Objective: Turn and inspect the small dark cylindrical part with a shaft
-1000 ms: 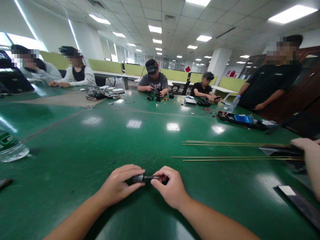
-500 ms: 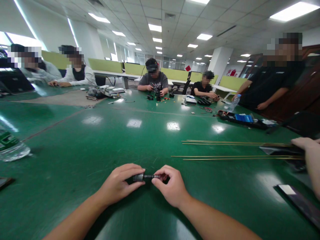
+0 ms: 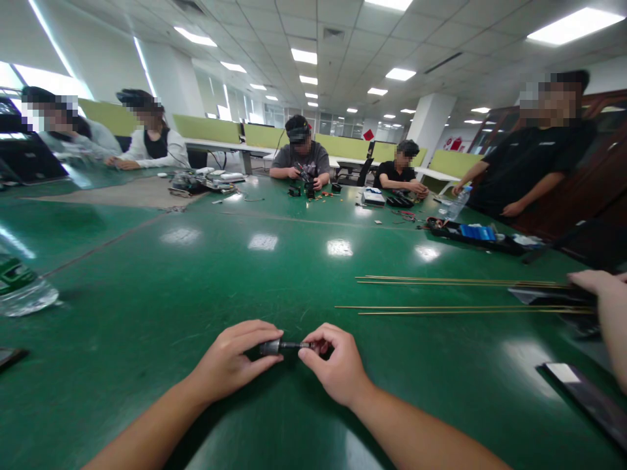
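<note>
Low over the green table (image 3: 206,261), both my hands are on a small dark cylindrical part with a thin shaft (image 3: 271,347), lying level from left to right. My left hand (image 3: 238,356) grips the thick cylinder between thumb and fingers. At the other end, my right hand (image 3: 337,362) pinches the tip of the shaft, and its fingertips hide that end. A short stretch of dark shaft shows between the two hands. The exact kind of part is too small to make out.
Long thin brass-coloured rods (image 3: 441,308) lie to the right, near another person's hand (image 3: 595,281). A dark flat object (image 3: 582,398) is at the right edge. A water bottle (image 3: 27,287) stands left. Across the table, several people sit among electronic parts (image 3: 206,181); one person stands at right.
My hands and the part stay almost in place. Slightly more of the shaft shows by my right fingertips.
</note>
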Available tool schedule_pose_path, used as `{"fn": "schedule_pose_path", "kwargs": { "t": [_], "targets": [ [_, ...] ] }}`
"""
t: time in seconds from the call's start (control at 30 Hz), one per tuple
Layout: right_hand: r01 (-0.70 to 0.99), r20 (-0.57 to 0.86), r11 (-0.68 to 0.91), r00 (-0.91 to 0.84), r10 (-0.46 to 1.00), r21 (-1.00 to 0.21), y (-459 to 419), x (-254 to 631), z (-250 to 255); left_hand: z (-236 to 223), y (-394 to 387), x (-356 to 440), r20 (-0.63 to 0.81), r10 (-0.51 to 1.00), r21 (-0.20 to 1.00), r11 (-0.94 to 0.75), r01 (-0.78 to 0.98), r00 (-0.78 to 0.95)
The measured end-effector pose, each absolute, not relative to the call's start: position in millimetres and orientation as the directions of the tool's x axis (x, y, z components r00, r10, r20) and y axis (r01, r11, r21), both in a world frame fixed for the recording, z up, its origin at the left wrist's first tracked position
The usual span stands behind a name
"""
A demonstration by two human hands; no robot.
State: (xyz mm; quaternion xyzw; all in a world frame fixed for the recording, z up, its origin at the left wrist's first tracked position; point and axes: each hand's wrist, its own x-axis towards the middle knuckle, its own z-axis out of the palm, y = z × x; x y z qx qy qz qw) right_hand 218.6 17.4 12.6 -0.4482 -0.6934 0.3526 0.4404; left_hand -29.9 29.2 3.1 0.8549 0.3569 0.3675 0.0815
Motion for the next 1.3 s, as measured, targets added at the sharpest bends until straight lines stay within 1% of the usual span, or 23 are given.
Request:
{"fn": "schedule_pose_path", "kwargs": {
  "t": [0.5,0.83,1.3],
  "targets": [
    [0.322,0.307,0.356,-0.194,0.932,-0.877,18.6,218.9,9.9,1.2,30.4,-31.7,0.579,0.668,0.398,-0.732,0.553,0.468],
    [0.313,0.309,0.358,-0.197,0.931,-0.880,18.2,219.8,11.5,2.3,29.7,-32.9,0.559,0.682,0.404,-0.721,0.563,0.472],
    [0.300,0.323,0.367,-0.188,0.928,-0.881,20.1,220.1,11.5,4.3,29.5,-35.9,0.575,0.670,0.385,-0.728,0.567,0.470]
  ]
}}
